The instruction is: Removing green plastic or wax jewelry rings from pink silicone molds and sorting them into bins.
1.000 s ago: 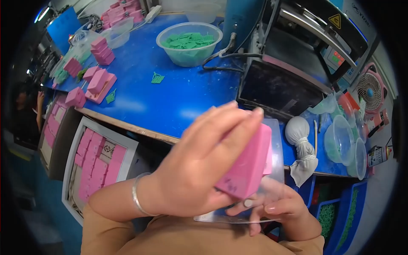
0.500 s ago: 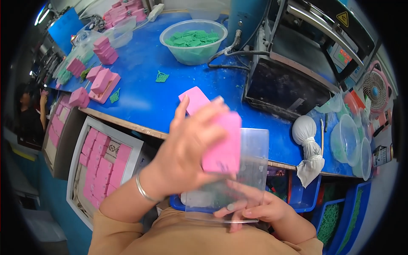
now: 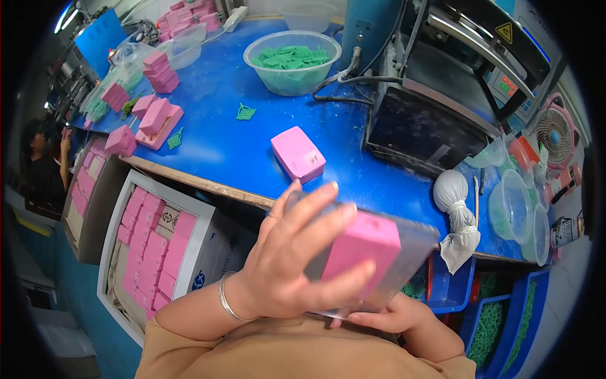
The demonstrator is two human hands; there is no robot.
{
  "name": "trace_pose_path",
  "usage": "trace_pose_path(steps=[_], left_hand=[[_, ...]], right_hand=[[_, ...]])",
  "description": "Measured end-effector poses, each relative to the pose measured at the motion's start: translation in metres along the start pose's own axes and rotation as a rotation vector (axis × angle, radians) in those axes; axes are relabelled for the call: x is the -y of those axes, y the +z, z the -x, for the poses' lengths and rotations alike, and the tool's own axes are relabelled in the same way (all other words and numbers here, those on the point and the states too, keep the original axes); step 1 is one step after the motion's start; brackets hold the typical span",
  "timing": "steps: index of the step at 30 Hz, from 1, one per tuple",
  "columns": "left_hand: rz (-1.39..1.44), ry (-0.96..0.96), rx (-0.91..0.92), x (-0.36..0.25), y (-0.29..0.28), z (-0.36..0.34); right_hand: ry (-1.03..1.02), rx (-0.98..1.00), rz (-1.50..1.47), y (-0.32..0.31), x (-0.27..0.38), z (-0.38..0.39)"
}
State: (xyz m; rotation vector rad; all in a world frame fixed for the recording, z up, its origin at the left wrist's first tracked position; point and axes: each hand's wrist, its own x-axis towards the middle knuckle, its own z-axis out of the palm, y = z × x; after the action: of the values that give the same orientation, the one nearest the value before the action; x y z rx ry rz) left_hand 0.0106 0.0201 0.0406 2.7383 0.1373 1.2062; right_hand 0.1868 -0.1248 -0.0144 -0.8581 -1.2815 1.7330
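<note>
Showing beneath the spread left grip (image 3: 281, 265), the pink block (image 3: 374, 244) is judged light, firm, best side-clasped; clear plate (image 3: 418, 243) pinched by right grip (image 3: 399, 314).

A small production workshop: a hinged press (image 3: 429, 123) with digital controls stands on the blue worktop (image 3: 214, 104) at upper right; green mesh pieces (image 3: 293, 58) fill a bowl (image 3: 284, 82); pink blocks (image 3: 142, 256) pack a carton (image 3: 221, 252) at lower left.

The nearer block (image 3: 366, 245) and the block beyond it (image 3: 297, 151) are pink, the table (image 3: 214, 148) blue, the mesh piece (image 3: 245, 112) grid-patterned green, the plastic sheet (image 3: 410, 246) greyish clear, the bangle (image 3: 225, 300) silver.
</note>
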Motion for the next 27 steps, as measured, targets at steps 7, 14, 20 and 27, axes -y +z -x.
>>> trace_pose_path(steps=[7, 14, 20, 27], left_hand=[[0.043, -0.382, -0.127, 0.052, 0.004, 0.000], [-0.214, -0.494, 0.010, 0.082, 0.026, -0.008], [-0.249, -0.556, 0.046, 0.077, 0.023, -0.014], [-0.296, -0.559, -0.012, 0.073, 0.028, -0.007]], right_hand=[[-0.084, 0.018, -0.888, 0.001, 0.049, 0.026], [-0.425, -0.048, -0.720, -0.014, 0.123, 0.022], [-0.478, -0.156, -0.662, -0.050, 0.146, 0.015], [-0.553, -0.990, -0.249, -0.071, 0.151, 0.005]])
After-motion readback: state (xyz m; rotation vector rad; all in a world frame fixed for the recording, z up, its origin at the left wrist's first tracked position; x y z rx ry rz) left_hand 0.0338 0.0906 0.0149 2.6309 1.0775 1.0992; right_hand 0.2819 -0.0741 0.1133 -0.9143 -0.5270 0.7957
